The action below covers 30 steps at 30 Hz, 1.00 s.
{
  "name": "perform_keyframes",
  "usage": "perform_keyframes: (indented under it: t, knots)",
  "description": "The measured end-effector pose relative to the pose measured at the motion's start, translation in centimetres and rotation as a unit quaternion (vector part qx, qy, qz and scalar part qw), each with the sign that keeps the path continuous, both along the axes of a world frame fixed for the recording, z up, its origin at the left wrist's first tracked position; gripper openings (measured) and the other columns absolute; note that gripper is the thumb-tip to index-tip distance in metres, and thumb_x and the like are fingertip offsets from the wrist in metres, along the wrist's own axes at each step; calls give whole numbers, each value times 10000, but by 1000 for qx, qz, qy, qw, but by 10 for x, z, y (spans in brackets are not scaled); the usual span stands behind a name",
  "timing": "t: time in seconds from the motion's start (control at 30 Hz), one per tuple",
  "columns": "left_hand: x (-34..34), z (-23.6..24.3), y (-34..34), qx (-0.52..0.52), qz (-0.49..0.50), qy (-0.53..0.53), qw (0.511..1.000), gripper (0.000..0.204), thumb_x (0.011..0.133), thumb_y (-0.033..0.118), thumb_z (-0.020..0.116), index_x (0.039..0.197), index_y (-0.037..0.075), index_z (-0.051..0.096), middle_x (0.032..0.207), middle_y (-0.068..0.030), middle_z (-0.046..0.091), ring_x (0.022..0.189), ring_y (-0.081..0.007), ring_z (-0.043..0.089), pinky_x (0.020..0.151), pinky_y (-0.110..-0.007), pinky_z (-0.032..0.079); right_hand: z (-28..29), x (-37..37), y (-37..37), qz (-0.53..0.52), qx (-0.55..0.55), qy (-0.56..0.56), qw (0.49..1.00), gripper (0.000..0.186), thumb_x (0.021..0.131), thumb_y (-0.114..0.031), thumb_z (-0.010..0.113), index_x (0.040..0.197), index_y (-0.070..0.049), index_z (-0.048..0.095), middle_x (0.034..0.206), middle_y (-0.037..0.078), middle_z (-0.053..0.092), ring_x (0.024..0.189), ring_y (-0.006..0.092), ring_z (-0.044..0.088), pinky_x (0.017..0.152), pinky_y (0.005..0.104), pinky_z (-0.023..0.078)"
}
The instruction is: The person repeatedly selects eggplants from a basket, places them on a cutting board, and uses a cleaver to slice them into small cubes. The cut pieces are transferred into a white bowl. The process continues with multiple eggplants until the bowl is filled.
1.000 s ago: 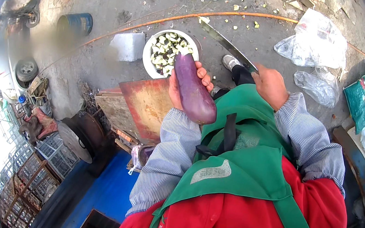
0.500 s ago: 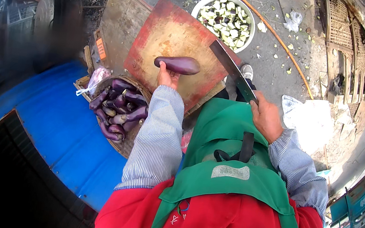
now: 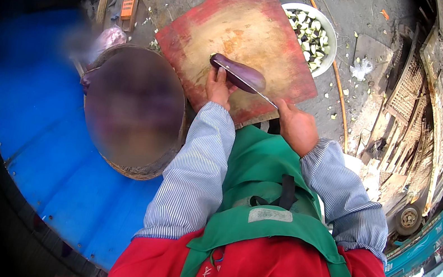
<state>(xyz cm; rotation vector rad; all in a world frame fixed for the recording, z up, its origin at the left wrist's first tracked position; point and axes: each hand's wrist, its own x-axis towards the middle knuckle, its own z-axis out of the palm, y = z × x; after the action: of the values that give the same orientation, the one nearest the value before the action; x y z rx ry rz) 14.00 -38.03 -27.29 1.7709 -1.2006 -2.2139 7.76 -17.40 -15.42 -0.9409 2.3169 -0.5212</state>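
A purple eggplant (image 3: 254,76) lies slantwise over the red-edged wooden cutting board (image 3: 236,33). My left hand (image 3: 219,88) is closed around its narrower end from the near side. In my right hand (image 3: 298,128), at the board's near right edge, is the handle of a large kitchen knife (image 3: 265,97). The blade shows nearly edge-on as a thin line along the eggplant, running toward my left fingers. How deep it sits in the flesh, if at all, I cannot tell.
Left of my left forearm stands a round basket (image 3: 137,173), its contents blurred out. A white basin (image 3: 332,46) of cut eggplant pieces sits beyond the board. An orange pole (image 3: 341,93) lies on the ground; wooden crates (image 3: 405,119) are stacked at right.
The knife has come from the right, held away from the eggplant, to lie along it. My right hand moved left with it. The view has shifted, and the eggplant is now tilted.
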Motion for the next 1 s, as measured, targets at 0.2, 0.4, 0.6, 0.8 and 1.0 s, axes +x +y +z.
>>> perform_keyframes:
  t: [0.2,0.4,0.6,0.8,1.0]
  knots:
    - [3,-11,0,-9,18,20,1000,380,990,229,490,1365,185,445,1003,24,614,761,-99,566,639,-274,488,-6,-6,-16,24,45,-4,999,364,749,-13,544,1100,-48,452,826,194,588,737,387,612,621,467,489]
    - [4,-17,6,-30,53,38,997,408,972,190,524,1372,148,455,956,23,626,716,-81,547,589,-257,471,-11,-15,-33,54,81,-18,995,319,752,-16,553,1053,-40,450,800,204,597,693,392,612,593,477,484]
    - [2,-25,12,-60,73,37,995,403,965,181,537,1358,123,467,917,22,636,687,-77,541,559,-246,456,-41,-14,-76,64,89,23,994,271,768,-24,556,1017,-21,448,734,209,617,680,392,630,585,474,501]
    - [-4,-24,5,-100,34,31,994,383,952,168,556,1326,113,496,835,24,605,672,-67,532,543,-230,443,-45,-35,-93,86,110,-30,990,248,773,-11,552,999,-7,447,752,225,629,685,389,637,616,488,507]
    - [1,-25,7,-84,52,53,994,358,945,166,568,1295,107,520,804,33,577,666,-55,510,547,-222,431,-41,-24,-63,87,144,-20,986,227,785,-4,542,984,-1,433,782,217,630,743,390,639,640,485,506]
